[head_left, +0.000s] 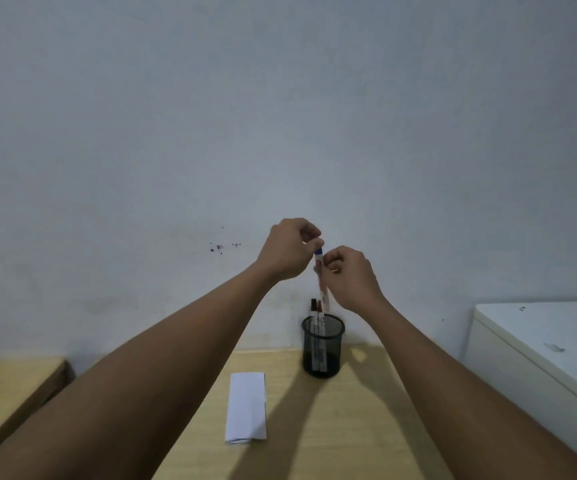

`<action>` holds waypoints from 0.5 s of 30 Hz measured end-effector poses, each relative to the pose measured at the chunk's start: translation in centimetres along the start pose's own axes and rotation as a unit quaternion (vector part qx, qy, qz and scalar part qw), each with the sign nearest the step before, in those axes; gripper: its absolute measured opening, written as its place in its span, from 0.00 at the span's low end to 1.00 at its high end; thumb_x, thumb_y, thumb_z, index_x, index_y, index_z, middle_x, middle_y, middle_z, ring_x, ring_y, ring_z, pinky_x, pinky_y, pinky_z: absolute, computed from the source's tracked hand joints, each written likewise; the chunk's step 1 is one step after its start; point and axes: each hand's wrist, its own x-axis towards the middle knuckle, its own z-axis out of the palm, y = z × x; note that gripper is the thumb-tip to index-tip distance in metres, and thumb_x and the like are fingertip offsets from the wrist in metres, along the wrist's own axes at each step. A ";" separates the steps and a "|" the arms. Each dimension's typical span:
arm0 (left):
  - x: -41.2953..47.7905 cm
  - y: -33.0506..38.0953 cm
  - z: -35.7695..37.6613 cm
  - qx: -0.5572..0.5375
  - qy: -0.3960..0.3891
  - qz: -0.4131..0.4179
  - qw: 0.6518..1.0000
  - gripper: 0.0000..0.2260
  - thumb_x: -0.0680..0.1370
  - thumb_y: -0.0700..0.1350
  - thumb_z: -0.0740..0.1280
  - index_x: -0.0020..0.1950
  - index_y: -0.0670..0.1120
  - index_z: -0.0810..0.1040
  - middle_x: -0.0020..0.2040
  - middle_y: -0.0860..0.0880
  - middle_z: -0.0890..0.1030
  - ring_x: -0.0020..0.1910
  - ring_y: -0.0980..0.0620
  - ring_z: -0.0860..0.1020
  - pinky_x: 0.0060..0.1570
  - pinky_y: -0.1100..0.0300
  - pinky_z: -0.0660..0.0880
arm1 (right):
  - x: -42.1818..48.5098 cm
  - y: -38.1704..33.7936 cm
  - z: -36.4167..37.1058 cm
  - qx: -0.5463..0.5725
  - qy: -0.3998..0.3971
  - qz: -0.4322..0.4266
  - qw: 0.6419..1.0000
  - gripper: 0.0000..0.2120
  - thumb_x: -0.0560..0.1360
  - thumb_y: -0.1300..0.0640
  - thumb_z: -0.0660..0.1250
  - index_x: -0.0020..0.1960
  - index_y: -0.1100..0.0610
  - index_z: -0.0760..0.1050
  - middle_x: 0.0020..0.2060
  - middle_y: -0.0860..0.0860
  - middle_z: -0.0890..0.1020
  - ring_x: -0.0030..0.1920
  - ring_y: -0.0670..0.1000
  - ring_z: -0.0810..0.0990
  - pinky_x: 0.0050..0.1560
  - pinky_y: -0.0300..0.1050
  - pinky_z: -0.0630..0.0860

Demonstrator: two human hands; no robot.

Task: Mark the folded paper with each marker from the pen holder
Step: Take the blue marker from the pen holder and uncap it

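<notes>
Both my hands hold a white marker with a blue cap [321, 271] upright in the air, above a black mesh pen holder [323, 355]. My left hand [288, 249] pinches the blue cap at the top. My right hand [349, 278] grips the marker's barrel just below. Two more markers [316, 311], one black-capped and one red-capped, stand in the holder. A folded white paper [247, 408] lies flat on the wooden table [349, 427], to the left of the holder and nearer to me.
A white cabinet or appliance [539, 351] stands at the right, next to the table. Another wooden surface [6, 389] sits at the left. A plain wall [280, 116] rises right behind the holder.
</notes>
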 end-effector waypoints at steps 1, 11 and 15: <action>-0.6 0.3 -1.2 -0.012 0.000 -0.002 1.000 0.09 0.77 0.43 0.71 0.55 0.43 0.83 0.48 0.48 0.85 0.49 0.53 0.81 0.48 0.62 0.75 | -0.4 -0.9 0.0 0.007 -0.003 -0.009 1.000 0.08 0.74 0.49 0.72 0.40 0.46 0.74 0.37 0.43 0.82 0.45 0.51 0.84 0.60 0.62 0.75; -6.6 -1.4 -8.8 -0.008 0.066 -0.056 0.996 0.05 0.72 0.45 0.74 0.47 0.48 0.86 0.44 0.52 0.87 0.47 0.57 0.83 0.50 0.53 0.81 | -5.7 -6.5 3.5 0.000 -0.062 -0.040 0.997 0.06 0.74 0.50 0.74 0.38 0.48 0.82 0.33 0.43 0.85 0.44 0.50 0.83 0.58 0.55 0.76; -7.9 -3.1 -10.1 -0.008 0.096 -0.067 0.993 0.04 0.72 0.45 0.74 0.45 0.48 0.86 0.40 0.54 0.87 0.44 0.58 0.84 0.50 0.51 0.81 | -7.3 -7.3 5.5 -0.010 -0.067 -0.031 0.997 0.09 0.70 0.48 0.77 0.40 0.53 0.83 0.34 0.44 0.83 0.45 0.53 0.83 0.56 0.53 0.76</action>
